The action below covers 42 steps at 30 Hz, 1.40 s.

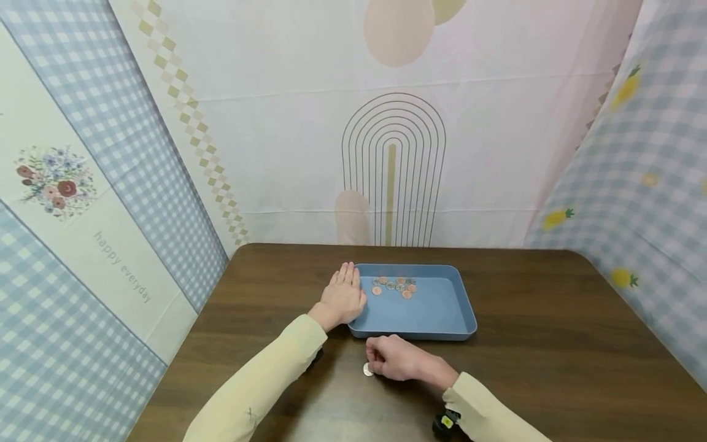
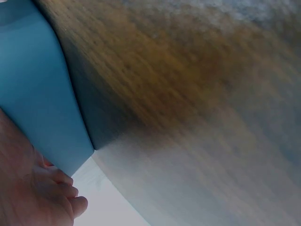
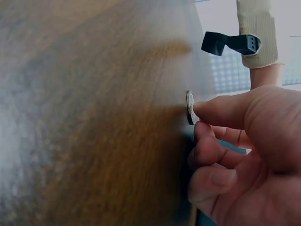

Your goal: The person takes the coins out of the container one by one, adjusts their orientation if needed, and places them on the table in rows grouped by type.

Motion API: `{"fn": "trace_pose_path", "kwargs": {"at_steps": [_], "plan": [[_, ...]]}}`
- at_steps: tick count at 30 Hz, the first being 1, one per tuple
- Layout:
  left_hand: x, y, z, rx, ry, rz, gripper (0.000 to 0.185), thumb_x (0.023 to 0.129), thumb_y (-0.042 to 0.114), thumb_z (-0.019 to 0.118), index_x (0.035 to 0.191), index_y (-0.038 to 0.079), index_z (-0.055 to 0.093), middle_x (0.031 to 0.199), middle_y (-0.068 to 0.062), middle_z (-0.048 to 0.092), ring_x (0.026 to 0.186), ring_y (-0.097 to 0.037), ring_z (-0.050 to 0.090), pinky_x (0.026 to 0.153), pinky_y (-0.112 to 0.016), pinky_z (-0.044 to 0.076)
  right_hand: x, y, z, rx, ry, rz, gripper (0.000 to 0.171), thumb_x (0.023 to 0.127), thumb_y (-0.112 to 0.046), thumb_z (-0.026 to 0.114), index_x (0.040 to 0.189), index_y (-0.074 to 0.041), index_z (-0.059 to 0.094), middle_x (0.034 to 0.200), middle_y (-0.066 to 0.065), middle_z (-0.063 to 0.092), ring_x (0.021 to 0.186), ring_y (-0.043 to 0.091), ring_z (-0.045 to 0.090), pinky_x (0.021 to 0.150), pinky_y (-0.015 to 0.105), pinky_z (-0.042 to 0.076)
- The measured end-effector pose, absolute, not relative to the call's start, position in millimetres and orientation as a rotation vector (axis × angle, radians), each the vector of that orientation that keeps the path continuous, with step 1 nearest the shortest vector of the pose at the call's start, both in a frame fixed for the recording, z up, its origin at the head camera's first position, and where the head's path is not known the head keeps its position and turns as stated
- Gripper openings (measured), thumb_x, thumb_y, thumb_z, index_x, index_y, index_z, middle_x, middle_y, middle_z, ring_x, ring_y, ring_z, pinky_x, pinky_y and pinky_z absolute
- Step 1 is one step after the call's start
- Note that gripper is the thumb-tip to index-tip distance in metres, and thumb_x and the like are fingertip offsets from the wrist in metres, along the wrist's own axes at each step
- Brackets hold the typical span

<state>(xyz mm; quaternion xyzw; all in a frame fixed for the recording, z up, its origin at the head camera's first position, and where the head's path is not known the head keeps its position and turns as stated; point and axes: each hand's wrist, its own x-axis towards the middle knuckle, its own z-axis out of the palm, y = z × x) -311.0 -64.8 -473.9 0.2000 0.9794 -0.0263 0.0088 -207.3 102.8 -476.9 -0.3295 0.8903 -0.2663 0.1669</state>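
My left hand (image 1: 342, 298) rests against the left side of a blue tray (image 1: 436, 316), fingers stretched toward its far corner. In the left wrist view the tray's outer wall (image 2: 42, 89) stands beside the palm and fingertips (image 2: 77, 205). In front of the tray, my right hand (image 1: 397, 358) pinches a silver coin (image 1: 367, 369) by its edge, close over the table. The right wrist view shows the coin (image 3: 190, 108) at the fingertips, with the other fingers curled in. Several copper and silver coins (image 1: 407, 294) lie toward the back left of the tray.
The dark wooden table (image 1: 541, 344) extends on both sides of the tray. Behind it hangs a pale patterned cloth (image 1: 287, 153), with checked cloths at left and right. A black wrist device (image 1: 445, 422) sits at the right cuff.
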Motion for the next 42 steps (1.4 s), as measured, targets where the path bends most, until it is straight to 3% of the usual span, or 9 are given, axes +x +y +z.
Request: {"fn": "trace_pose_path", "kwargs": {"at_steps": [20,34,42], "plan": [[-311,-66,-473,0.638,3.072,-0.013,0.065,0.104,0.039,0.026,0.154,-0.003,0.024,0.163,-0.021,0.017,0.153,-0.032,0.014,0.124,-0.043,0.019,-215,122,-446,-0.932,2.584,-0.861,0.011,0.091,-0.009,0.064,0.082,-0.016,0.062,0.067,-0.009,0.056,0.057,0.001,0.048,0.054,0.020,0.043],[-317,-63,-475,0.627,3.090,0.002,0.065,0.104,0.038,0.028,0.152,-0.004,0.027,0.162,-0.022,0.019,0.152,-0.034,0.017,0.123,-0.044,0.020,-245,143,-434,-0.989,2.721,-0.872,0.011,0.089,-0.008,0.065,0.079,-0.014,0.063,0.067,-0.007,0.056,0.060,0.000,0.047,0.055,0.019,0.042],[-319,-59,-475,0.615,3.094,-0.006,0.065,0.104,0.039,0.027,0.153,-0.004,0.026,0.162,-0.022,0.019,0.152,-0.033,0.016,0.123,-0.044,0.019,-270,157,-427,-0.894,2.745,-0.856,0.008,0.093,-0.009,0.063,0.086,-0.010,0.068,0.070,-0.004,0.060,0.060,0.005,0.050,0.054,0.022,0.044]]}}
